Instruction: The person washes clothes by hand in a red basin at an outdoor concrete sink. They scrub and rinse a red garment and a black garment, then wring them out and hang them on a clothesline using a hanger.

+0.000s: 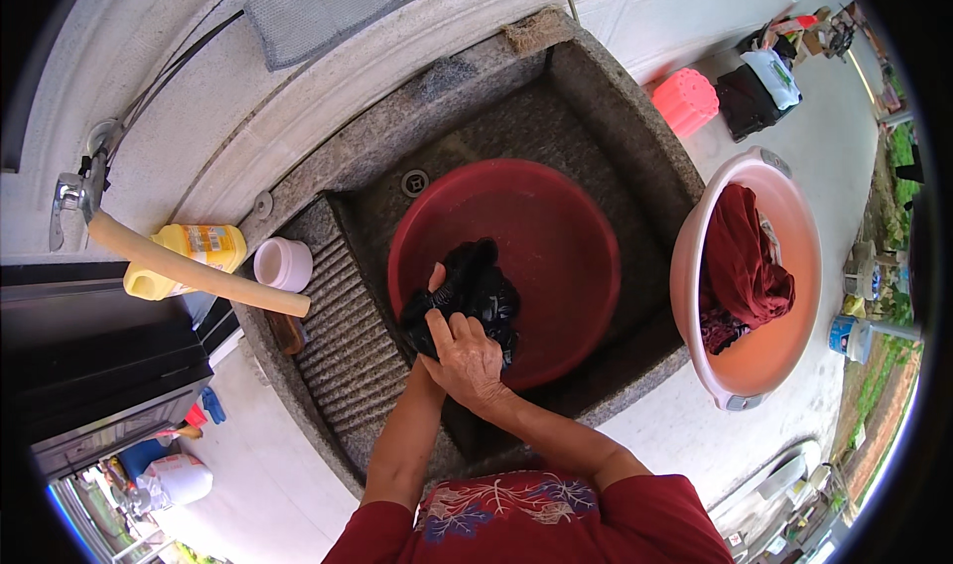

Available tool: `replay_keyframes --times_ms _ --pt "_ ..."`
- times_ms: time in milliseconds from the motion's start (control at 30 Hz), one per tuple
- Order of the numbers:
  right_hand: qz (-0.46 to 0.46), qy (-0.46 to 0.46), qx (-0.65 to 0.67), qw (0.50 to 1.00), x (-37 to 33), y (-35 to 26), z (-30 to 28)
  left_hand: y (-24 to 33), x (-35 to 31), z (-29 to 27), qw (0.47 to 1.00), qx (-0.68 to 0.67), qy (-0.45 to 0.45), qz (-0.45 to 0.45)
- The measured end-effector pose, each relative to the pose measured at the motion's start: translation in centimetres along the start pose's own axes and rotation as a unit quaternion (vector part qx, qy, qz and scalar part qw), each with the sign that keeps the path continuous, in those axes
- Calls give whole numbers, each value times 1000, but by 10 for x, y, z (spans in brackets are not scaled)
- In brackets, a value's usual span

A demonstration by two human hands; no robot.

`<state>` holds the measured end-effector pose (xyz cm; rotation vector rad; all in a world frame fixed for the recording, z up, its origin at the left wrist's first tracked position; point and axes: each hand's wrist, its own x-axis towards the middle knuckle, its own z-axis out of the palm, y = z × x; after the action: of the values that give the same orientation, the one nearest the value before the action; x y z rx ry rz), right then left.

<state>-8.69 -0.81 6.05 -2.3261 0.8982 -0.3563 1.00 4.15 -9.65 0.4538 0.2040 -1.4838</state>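
Observation:
Wet black cloth (478, 278), bunched up, hangs over the left part of a red basin (556, 266). My right hand (467, 358) lies across the near edge of the cloth, fingers curled into it. Mostly covered by the cloth and my right wrist, my left hand (437, 277) shows only a fingertip or thumb at the cloth's far-left side; it appears wrapped round the bundle. The basin stands inside a dark stone sink (635, 127), beside the ribbed washboard slope (342, 341).
A pink tub (807, 296) with dark red clothing (740, 256) stands right of the sink. At left are a tap hose (199, 268), a yellow jug (213, 241), a pale pink cup (284, 264) and a brush (286, 334). A drain (414, 182) lies behind the basin.

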Motion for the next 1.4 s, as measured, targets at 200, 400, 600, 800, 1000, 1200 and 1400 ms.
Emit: replay_keyframes --times_ms 200,400,600,800,1000,1200,1400 --pt "-41 44 -21 998 19 31 4 -25 7 5 985 92 114 95" --pt "50 59 -91 993 19 100 -2 -43 -2 74 923 200 323 69" --pt "262 136 80 952 22 176 -19 -39 -58 66 880 332 339 18" --pt "246 163 336 894 46 204 4 -18 -42 111 417 829 307 210" --pt "209 33 772 599 80 155 -23 5 66 21 642 725 231 94" --pt "278 49 462 841 102 216 -1 14 88 25 732 612 245 175" --pt "208 74 -128 967 102 179 71 4 103 25 707 480 420 305"
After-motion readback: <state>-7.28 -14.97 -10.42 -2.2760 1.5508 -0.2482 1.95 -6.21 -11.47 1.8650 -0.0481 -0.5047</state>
